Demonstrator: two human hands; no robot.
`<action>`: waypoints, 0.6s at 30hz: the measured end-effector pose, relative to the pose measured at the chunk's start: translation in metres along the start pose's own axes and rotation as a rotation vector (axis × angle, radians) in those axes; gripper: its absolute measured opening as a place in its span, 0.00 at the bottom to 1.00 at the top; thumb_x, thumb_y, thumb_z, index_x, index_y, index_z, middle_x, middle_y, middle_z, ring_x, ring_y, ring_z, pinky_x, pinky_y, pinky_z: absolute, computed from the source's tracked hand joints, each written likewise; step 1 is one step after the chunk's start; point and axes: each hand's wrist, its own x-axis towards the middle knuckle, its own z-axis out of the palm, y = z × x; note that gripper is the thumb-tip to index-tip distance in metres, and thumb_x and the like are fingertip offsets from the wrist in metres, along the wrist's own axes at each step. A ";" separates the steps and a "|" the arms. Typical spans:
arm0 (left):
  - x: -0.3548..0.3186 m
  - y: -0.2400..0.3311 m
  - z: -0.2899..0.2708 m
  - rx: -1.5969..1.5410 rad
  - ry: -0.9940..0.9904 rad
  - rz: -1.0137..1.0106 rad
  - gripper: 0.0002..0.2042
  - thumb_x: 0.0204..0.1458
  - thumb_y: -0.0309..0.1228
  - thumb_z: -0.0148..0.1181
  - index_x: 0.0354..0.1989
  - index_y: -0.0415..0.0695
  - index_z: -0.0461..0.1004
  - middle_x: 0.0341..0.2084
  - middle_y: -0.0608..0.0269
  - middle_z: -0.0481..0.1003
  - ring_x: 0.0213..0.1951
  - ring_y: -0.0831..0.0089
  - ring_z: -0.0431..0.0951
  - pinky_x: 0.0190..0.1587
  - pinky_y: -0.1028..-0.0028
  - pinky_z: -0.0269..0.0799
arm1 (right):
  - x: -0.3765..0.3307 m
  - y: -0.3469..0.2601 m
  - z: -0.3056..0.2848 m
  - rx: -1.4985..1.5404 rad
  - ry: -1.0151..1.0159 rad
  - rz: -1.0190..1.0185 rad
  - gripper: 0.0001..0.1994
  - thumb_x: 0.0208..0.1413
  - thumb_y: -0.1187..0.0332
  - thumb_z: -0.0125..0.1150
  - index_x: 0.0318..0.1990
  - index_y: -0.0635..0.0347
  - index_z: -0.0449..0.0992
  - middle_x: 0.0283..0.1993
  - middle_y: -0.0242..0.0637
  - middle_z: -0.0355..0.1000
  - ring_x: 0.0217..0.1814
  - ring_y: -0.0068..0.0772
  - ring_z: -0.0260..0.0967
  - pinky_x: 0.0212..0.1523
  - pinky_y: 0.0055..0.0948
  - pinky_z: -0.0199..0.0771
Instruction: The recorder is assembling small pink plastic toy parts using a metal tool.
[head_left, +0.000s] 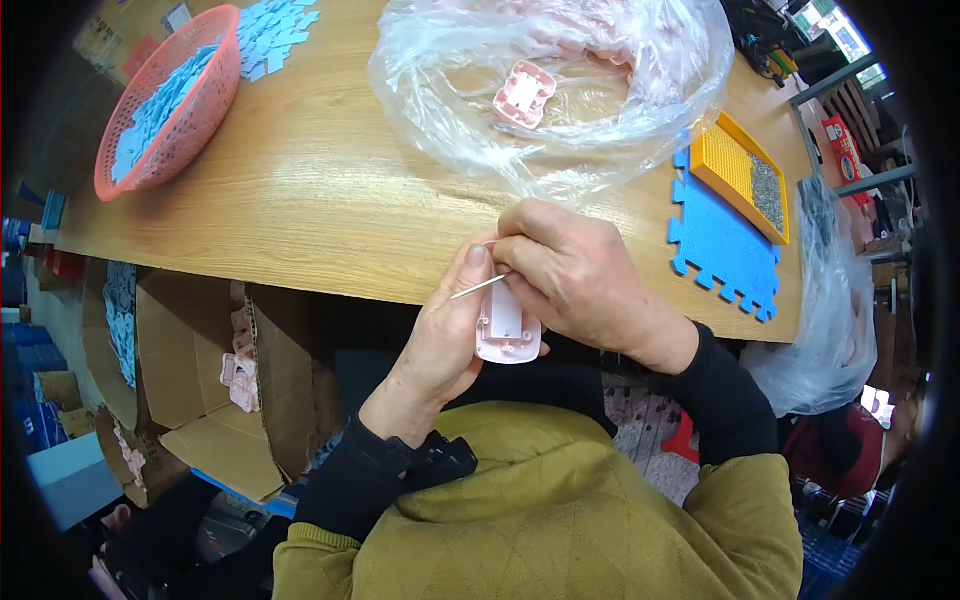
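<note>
My left hand is closed round a pale pink plastic shell, with its thumb along the upper part. The shell is rounded at the near end and has a white inner panel and small screw posts. Over it, my right hand is closed in a pinch. A thin, pale metal-looking rod sticks out from the right fingertips toward the left thumb. Its exact kind is unclear. The right fingers hide the shell's far end. Both hands are just off the table's front edge.
On the wooden table lie a clear plastic bag with pink shells, a pink basket of blue pieces, and a yellow tray of small metal parts on a blue foam mat. A cardboard box stands lower left.
</note>
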 end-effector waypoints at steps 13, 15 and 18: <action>0.011 0.000 0.000 0.001 -0.092 -0.062 0.23 0.64 0.50 0.34 0.53 0.43 0.60 0.30 0.59 0.72 0.30 0.73 0.77 0.30 0.69 0.81 | -0.002 0.007 -0.014 0.104 -0.107 0.193 0.06 0.50 0.69 0.60 0.32 0.62 0.73 0.37 0.38 0.66 0.36 0.41 0.71 0.32 0.37 0.72; 0.014 0.000 0.003 0.019 -0.096 -0.072 0.23 0.64 0.50 0.34 0.53 0.43 0.61 0.32 0.59 0.72 0.30 0.74 0.77 0.30 0.70 0.81 | -0.003 0.010 -0.019 0.131 -0.106 0.218 0.06 0.49 0.72 0.61 0.32 0.63 0.72 0.37 0.38 0.66 0.34 0.41 0.70 0.32 0.35 0.71; 0.026 0.007 0.009 0.070 -0.116 -0.060 0.24 0.64 0.49 0.34 0.55 0.42 0.60 0.35 0.59 0.71 0.31 0.75 0.76 0.29 0.70 0.81 | -0.003 0.018 -0.027 0.189 -0.087 0.269 0.06 0.47 0.74 0.62 0.32 0.64 0.72 0.38 0.38 0.67 0.34 0.40 0.70 0.32 0.32 0.71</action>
